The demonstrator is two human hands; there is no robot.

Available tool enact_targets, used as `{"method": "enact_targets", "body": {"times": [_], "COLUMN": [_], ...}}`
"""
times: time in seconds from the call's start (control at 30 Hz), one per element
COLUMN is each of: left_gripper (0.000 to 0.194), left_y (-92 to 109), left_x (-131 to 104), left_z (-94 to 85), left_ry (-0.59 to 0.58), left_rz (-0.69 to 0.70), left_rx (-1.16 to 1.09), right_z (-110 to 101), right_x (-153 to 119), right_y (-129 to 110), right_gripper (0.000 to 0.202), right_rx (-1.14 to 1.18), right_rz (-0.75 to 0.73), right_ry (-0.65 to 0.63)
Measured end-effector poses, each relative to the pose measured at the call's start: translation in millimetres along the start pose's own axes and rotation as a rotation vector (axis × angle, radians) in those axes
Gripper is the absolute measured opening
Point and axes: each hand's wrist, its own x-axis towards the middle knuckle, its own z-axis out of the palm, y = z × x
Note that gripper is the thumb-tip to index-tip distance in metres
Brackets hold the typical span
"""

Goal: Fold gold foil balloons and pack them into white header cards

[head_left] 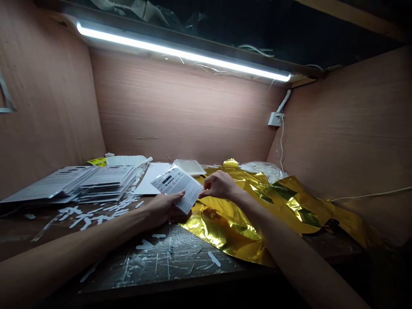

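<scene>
A white printed packet (180, 185) with black labels and a clear, shiny top is held tilted above the bench. My left hand (164, 209) grips its lower left part, the thumb lying on the printed face. At the packet's right edge is my right hand (219, 185), its thumb and index finger pinched together; what is between these fingertips, if anything, is too small to make out. Crumpled gold foil (222, 227) spreads below and to the right of my right hand. Behind the packet a white sheet (149, 180) lies flat.
Stacks of similar printed packets (107, 182) stand at the left. White paper scraps (103, 214) are scattered over the dark scratched bench (180, 257). A clear plastic tray (189, 167) sits at the back. Wooden walls enclose three sides, with a cable (282, 146) at the right corner.
</scene>
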Motion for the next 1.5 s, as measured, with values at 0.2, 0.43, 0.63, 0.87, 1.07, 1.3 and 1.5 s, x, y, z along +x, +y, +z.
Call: {"method": "enact_targets", "body": {"times": [0.2,0.43,0.63,0.87,1.07,1.3,1.5], "left_gripper": [0.017,0.018,0.028,0.016,0.018,0.023,0.031], "left_y": [-1.0,-1.7,3.3,13.5,20.2,21.9,30.0], "left_x": [9.9,20.7,21.1,18.8,18.7,19.2,11.2], "left_z": [4.8,-8.1,-14.7,-15.1,-15.6,-24.0,-30.3], "left_ry": [0.104,0.105,0.137,0.162,0.167,0.13,0.123], "left_rz": [-0.02,0.023,-0.007,-0.074,0.013,0.123,0.211], "left_rx": [0.052,0.13,0.005,-0.161,-0.258,-0.27,-0.256], "right_z": [-28.4,13.4,74.8,108.8,85.3,23.8,-5.5], "right_x": [28.9,81.4,126.1,134.7,135.0,112.6,46.1], "right_y": [100.5,183.3,208.1,211.2,180.3,106.0,31.5], "right_gripper": [0.027,0.019,0.035,0.038,0.029,0.028,0.013], "right_rx": [0.031,-0.166,-0.297,-0.391,-0.375,-0.214,0.152], "right_rz": [0.342,0.496,0.509,0.462,0.361,0.134,-0.142], "right_ry": [-0.098,-0.272,-0.426,-0.391,-0.094,0.108,0.21]}}
